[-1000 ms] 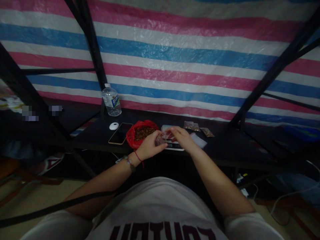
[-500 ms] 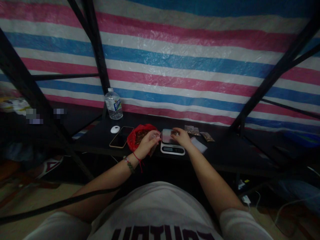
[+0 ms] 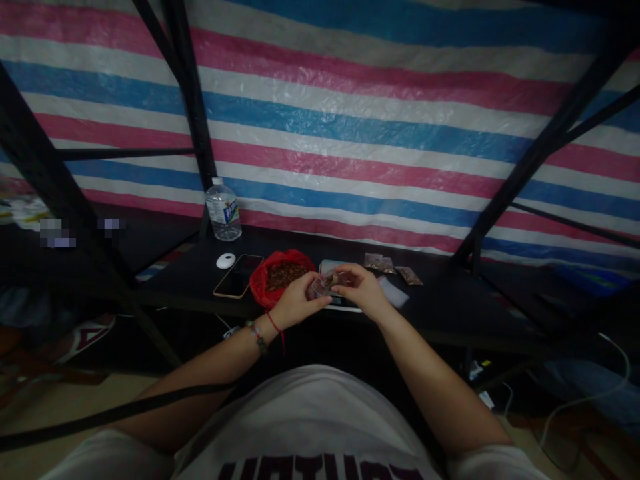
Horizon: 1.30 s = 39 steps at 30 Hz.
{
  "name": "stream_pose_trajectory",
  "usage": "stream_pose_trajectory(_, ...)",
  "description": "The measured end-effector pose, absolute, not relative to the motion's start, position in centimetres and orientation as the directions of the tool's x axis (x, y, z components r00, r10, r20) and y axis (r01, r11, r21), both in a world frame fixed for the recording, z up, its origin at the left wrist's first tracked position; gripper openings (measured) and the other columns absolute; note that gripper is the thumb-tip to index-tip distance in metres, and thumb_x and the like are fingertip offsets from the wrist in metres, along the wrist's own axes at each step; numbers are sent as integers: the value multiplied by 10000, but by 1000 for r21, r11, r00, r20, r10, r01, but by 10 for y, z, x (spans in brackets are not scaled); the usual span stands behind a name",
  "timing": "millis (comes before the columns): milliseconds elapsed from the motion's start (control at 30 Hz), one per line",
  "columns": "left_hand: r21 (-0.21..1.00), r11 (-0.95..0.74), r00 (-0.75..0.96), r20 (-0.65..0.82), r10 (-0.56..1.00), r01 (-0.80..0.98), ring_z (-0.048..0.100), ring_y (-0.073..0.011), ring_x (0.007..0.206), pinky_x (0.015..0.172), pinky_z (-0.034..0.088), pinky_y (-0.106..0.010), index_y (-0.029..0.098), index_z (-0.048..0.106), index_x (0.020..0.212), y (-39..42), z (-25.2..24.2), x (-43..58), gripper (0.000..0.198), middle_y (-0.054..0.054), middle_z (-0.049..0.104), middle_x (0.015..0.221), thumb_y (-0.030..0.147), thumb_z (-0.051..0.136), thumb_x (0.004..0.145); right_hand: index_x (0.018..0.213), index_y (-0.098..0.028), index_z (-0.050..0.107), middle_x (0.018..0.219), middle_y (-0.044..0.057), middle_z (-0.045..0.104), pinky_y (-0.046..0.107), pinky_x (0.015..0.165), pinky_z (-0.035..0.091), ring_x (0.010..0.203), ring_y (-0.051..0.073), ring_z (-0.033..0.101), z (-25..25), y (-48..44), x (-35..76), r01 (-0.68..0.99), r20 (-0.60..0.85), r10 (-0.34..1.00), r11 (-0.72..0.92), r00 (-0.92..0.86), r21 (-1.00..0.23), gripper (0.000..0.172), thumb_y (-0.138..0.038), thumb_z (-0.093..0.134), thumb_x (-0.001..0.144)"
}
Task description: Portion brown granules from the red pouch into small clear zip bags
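Over the front of the digital scale (image 3: pixel 345 308), my two hands have come together. My left hand (image 3: pixel 297 301) is closed round a small clear plastic thing (image 3: pixel 319 287), whose exact kind is too blurred to tell. With bent fingers, my right hand (image 3: pixel 357 287) pinches a small clear plastic bag (image 3: pixel 330 279) with brown bits in it, up against the left hand's thing. Left of the scale, a red plastic bag (image 3: pixel 257 283) lies open, full of brown dried pieces (image 3: pixel 285 273). Most of the scale's pan and display is hidden by my hands.
Several filled small bags (image 3: pixel 385 265) lie behind and right of the scale, with a stack of flat clear bags (image 3: pixel 393 292) nearer. Leftward are a phone (image 3: pixel 240 275), a white round case (image 3: pixel 226 261) and a plastic bottle (image 3: pixel 223 212). Black metal posts (image 3: pixel 197 127) frame the table.
My right hand has lifted the small filled bag off the scale pan and moved left and nearer. My left hand has shifted slightly nearer with its clear plastic thing, and both now meet.
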<state>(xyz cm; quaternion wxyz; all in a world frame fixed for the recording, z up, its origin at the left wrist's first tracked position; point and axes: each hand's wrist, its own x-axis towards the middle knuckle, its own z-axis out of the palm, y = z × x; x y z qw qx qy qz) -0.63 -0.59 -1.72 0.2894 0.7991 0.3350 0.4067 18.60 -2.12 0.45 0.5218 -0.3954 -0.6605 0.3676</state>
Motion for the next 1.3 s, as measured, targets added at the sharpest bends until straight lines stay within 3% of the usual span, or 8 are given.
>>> stream_pose_trajectory(233, 815, -550, 462, 423, 780, 182, 591, -206, 821, 735, 462, -308, 144, 579, 1025, -17, -19, 3, 415, -61, 638, 926, 438, 661, 743, 1082, -240, 666, 1074, 54, 668, 357, 877, 511, 967, 197, 638, 12, -30, 184, 97, 418, 885, 443, -208, -891, 468, -265, 797, 633)
stream_pose_trajectory(500, 892, -449, 459, 421, 782, -54, 580, -212, 934, 838, 443, -323, 145, 546, 1094, -17, -24, 7, 456, -84, 624, 1042, 453, 638, 770, 1258, -280, 563, 1174, 69, 642, 353, 879, 512, 1020, 198, 625, 16, -37, 182, 30, 445, 853, 470, -273, -882, 566, -261, 737, 720)
stream_pose_trajectory(667, 907, -405, 389, 415, 822, -112, 555, -163, 825, 769, 435, -280, 158, 555, 989, -11, -24, 1, 405, -40, 600, 893, 482, 637, 760, 1272, -275, 556, 1171, 76, 598, 331, 848, 520, 1029, 204, 597, 23, -41, 187, 254, 486, 828, 551, -279, -795, 601, -247, 741, 700)
stream_pose_trajectory(767, 936, -309, 377, 352, 857, -171, 539, -139, 752, 698, 434, -252, 158, 559, 954, -9, -23, 1, 430, -21, 581, 823, 519, 646, 738, 1293, -279, 537, 1183, 79, 584, 322, 845, 517, 1036, 199, 591, 25, -36, 193, 364, 489, 808, 586, -328, -725, 582, -199, 682, 735)
stream_pose_trajectory(867, 945, -194, 370, 285, 884, -264, 538, -129, 726, 647, 426, -234, 152, 570, 926, -8, -21, 1, 437, -23, 584, 822, 520, 667, 712, 1263, -260, 557, 1130, 79, 596, 330, 853, 511, 1014, 194, 598, 14, -12, 203, 425, 525, 808, 588, -268, -688, 533, -176, 633, 742)
stream_pose_trajectory(1067, 919, 16, 425, 166, 890, -393, 544, -122, 647, 591, 407, -233, 133, 623, 934, -6, -15, -3, 449, -30, 612, 744, 514, 672, 702, 1122, -156, 636, 1041, 95, 654, 402, 968, 436, 1035, 225, 596, -31, 55, 225, 731, 476, 879, 324, 1, -601, 414, -205, 657, 711)
stream_pose_trajectory(1200, 884, 140, 512, 124, 850, -446, 546, -127, 604, 562, 397, -243, 133, 659, 954, -5, -13, -6, 483, -40, 610, 729, 551, 629, 714, 1119, -142, 639, 1027, 101, 671, 400, 946, 449, 1005, 231, 615, -49, 69, 230, 779, 402, 916, 246, 9, -576, 444, -169, 669, 677)
stream_pose_trajectory(1300, 847, 239, 584, 99, 806, -475, 541, -131, 597, 550, 388, -244, 130, 664, 982, -6, -11, -8, 519, -44, 597, 723, 573, 599, 718, 1180, -150, 606, 1148, 126, 630, 448, 1006, 397, 1117, 265, 555, -46, 65, 229, 787, 450, 892, 254, 34, -563, 528, -202, 700, 663)
